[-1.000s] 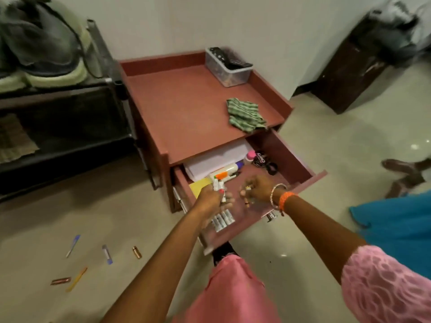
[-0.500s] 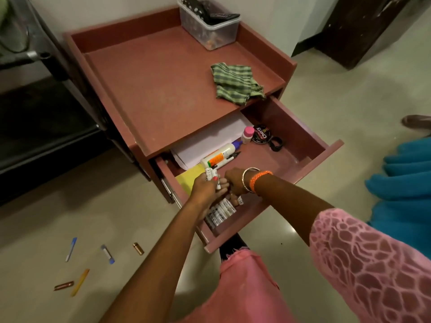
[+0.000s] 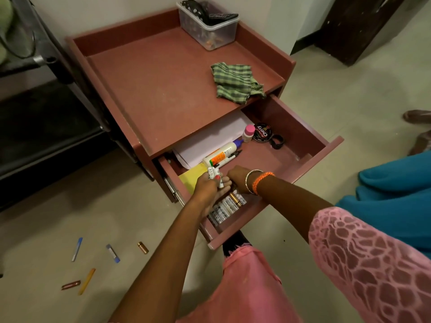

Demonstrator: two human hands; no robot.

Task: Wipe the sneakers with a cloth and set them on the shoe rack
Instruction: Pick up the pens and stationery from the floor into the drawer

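The person bends over a reddish-brown bedside cabinet (image 3: 149, 89) whose drawer (image 3: 321, 150) is pulled out. Both hands are low at the front left part of the drawer.

The left hand (image 3: 206, 191) has its fingers curled around a few white batteries (image 3: 213, 174), which stand out above the fist. The right hand (image 3: 238, 179) is just beside it, touching or almost touching, with the fingers bent downward into the drawer; what they hold, if anything, cannot be told, because the fingertips are hidden. On the right wrist there are a silver bangle (image 3: 250, 180) and an orange braided band (image 3: 262, 181).

Under the hands a row of more batteries (image 3: 227, 209) lies against the front wall of the drawer. Further back in the drawer lie a white glue bottle (image 3: 221, 156) with an orange label, a yellow paper (image 3: 190, 179), white sheets (image 3: 210, 138), a small bottle with a pink cap (image 3: 248, 132), a black tin of shoe polish (image 3: 263, 132) and a black ring (image 3: 277, 141).

The cloth (image 3: 235, 82), green and checked, lies crumpled on top of the cabinet near its right front edge, well apart from both hands. A clear plastic box (image 3: 207, 26) stands in the back right corner of the top.

The dark shoe rack (image 3: 46, 127) stands to the left of the cabinet. The sneakers are not clearly seen in this view. On the floor at the left lie some small scattered things, among them a copper-coloured battery (image 3: 142, 247).
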